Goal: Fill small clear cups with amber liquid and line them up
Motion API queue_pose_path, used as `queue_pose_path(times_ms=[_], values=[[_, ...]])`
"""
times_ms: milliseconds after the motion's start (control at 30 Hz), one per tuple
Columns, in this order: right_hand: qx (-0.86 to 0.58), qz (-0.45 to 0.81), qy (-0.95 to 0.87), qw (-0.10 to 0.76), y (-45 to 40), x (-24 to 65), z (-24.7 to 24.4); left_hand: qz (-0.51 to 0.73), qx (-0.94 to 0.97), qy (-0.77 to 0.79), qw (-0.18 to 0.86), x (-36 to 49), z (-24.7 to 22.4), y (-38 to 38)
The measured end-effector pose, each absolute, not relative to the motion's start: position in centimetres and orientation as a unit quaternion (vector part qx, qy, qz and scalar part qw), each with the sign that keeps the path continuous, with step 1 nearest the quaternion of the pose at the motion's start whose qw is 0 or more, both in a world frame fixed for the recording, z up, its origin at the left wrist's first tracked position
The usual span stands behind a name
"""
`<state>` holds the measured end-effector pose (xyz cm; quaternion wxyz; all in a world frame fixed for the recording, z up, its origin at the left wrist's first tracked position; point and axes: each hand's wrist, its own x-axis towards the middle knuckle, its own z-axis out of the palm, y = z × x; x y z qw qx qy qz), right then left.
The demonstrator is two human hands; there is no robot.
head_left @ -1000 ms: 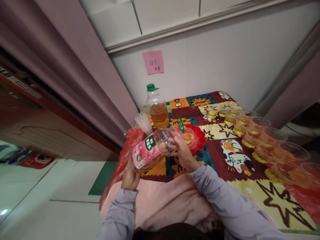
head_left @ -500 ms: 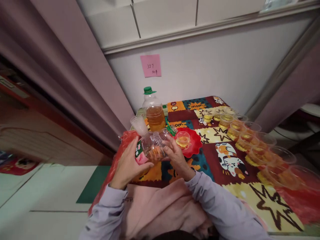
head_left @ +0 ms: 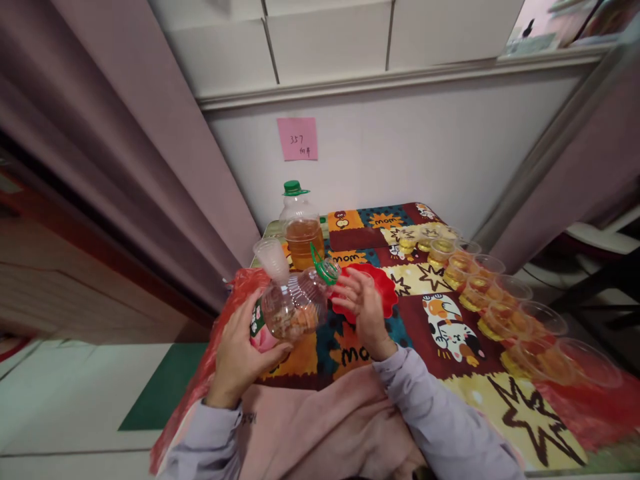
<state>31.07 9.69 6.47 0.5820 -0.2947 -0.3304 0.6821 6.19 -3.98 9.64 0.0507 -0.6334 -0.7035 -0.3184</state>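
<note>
My left hand (head_left: 237,347) is wrapped round the lower, labelled end of a clear plastic bottle (head_left: 295,308). The bottle lies tilted nearly on its side, its neck with a green ring and handle (head_left: 325,268) pointing right. Just past that neck, my right hand (head_left: 367,310) is raised with its fingers apart, holding nothing that I can see. Behind it is a scalloped red plate (head_left: 383,287); a clear cup on the plate is mostly hidden by my fingers. A stack of clear plastic cups (head_left: 271,259) leans beyond the bottle.
A large green-capped bottle of amber liquid (head_left: 304,240) stands at the back left. Several clear cups of yellowish drink (head_left: 493,293) line the right side of the patterned tablecloth (head_left: 400,340). Red plastic (head_left: 225,327) covers the left edge. A pink note (head_left: 299,140) hangs on the wall.
My right hand has come off the bottle and opened beside its neck. The bottle has turned in my left hand, bringing the neck lower and to the right. The view has shifted slightly.
</note>
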Motion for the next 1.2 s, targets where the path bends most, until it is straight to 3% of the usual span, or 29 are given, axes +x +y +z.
queue_pose_path(times_ms=[100,167,333,500,700,1200], values=[[-0.345,0.589,-0.298,0.667,12.3,33.3,8.6,-0.33,-0.64,-0.691,0.061,6.1,9.0,-4.2],[-0.368,0.544,-0.358,0.663,13.8,35.2,9.7,-0.335,-0.645,-0.684,0.069,6.0,8.6,-4.2],[-0.462,0.323,-0.69,0.455,15.3,38.9,9.2,-0.335,-0.65,-0.676,0.088,6.4,7.9,-4.3],[-0.509,0.14,-0.812,0.247,14.8,39.0,7.6,-0.347,-0.661,-0.656,0.114,6.1,7.4,-4.7],[-0.532,0.102,-0.829,0.137,14.2,37.1,9.7,-0.344,-0.664,-0.654,0.115,5.0,6.6,-4.2],[-0.536,0.11,-0.833,0.081,15.1,35.8,11.2,-0.364,-0.587,-0.723,0.01,3.9,6.3,-4.4]])
